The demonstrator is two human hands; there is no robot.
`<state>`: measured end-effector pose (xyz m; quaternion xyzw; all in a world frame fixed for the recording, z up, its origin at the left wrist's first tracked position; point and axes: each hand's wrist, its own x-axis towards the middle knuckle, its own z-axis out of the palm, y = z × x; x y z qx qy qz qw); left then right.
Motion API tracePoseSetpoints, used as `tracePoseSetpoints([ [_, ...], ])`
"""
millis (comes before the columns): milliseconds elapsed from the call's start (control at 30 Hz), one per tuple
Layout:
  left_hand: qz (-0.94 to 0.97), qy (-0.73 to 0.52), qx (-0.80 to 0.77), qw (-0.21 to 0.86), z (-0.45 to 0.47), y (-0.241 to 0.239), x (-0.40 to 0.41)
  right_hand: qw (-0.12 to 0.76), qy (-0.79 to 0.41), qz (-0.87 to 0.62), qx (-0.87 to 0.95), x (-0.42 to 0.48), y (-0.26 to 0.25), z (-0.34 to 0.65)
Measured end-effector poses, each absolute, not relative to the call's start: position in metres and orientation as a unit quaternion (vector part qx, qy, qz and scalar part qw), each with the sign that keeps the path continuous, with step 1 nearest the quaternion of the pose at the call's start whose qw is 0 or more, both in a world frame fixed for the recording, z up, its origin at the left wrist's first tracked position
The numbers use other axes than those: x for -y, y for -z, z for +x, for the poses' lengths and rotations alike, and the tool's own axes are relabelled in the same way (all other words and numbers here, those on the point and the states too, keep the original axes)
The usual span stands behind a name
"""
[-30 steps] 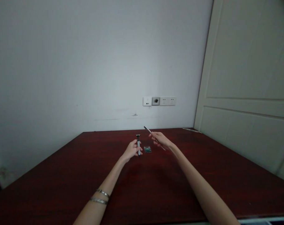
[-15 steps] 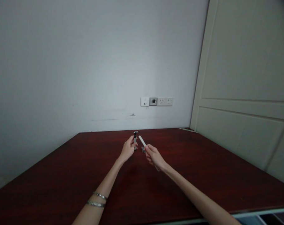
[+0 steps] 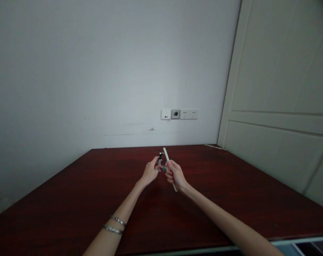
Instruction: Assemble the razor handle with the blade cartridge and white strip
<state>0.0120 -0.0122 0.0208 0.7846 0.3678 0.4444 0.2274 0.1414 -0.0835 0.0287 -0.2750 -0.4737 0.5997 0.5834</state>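
My left hand [image 3: 150, 172] is closed around a razor [image 3: 160, 160] with a grey handle, a dark neck and a pale crosswise head, held upright. In my right hand [image 3: 176, 175] is a slim white stick [image 3: 166, 154], tilted with its top toward the razor; its lower end sticks out below my fist. The stick's top is right beside the razor's head, and I cannot tell if they touch. Between my hands a small greenish, partly clear item [image 3: 164, 169] shows on the table, its kind too small to make out.
The dark red wooden table [image 3: 70, 199] spreads out beneath both arms. Behind it stands a white wall with a row of sockets [image 3: 188, 114]. A pale panelled door [image 3: 279, 149] borders the right side.
My left hand has moved right with the razor, which leans a little. The white stick has been raised and turned more upright, so its top now stands beside the razor's head.
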Motion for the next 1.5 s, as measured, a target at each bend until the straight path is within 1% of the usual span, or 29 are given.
tracePoseSetpoints([
  [167, 0.776, -0.449, -0.375, 0.237, 0.011, -0.020, 0.012, 0.568, -0.614, -0.283, 0.469, 0.089, -0.026, 0.129],
  [267, 0.776, -0.448, -0.361, 0.260, 0.010, -0.020, 0.012, 0.619, -0.584, -0.263, 0.454, 0.087, -0.029, 0.127],
  [333, 0.777, -0.450, -0.348, 0.270, 0.010, -0.020, 0.012, 0.637, -0.570, -0.261, 0.448, 0.085, -0.029, 0.126],
  [500, 0.772, -0.455, -0.359, 0.261, 0.010, -0.018, 0.010, 0.607, -0.599, -0.287, 0.436, 0.082, -0.025, 0.125],
  [700, 0.775, -0.458, -0.350, 0.259, 0.010, -0.021, 0.012, 0.646, -0.582, -0.253, 0.424, 0.081, -0.031, 0.125],
  [867, 0.772, -0.462, -0.348, 0.266, 0.010, -0.018, 0.010, 0.621, -0.601, -0.290, 0.411, 0.089, -0.020, 0.122],
  [1067, 0.779, -0.456, -0.345, 0.258, 0.010, -0.022, 0.014, 0.655, -0.581, -0.260, 0.408, 0.085, -0.030, 0.123],
  [1233, 0.782, -0.450, -0.347, 0.256, 0.009, -0.020, 0.011, 0.635, -0.610, -0.274, 0.388, 0.090, -0.024, 0.117],
  [1400, 0.780, -0.461, -0.343, 0.248, 0.009, -0.020, 0.011, 0.650, -0.607, -0.245, 0.387, 0.088, -0.029, 0.113],
  [1500, 0.773, -0.470, -0.356, 0.236, 0.010, -0.020, 0.011, 0.639, -0.623, -0.253, 0.374, 0.090, -0.028, 0.107],
])
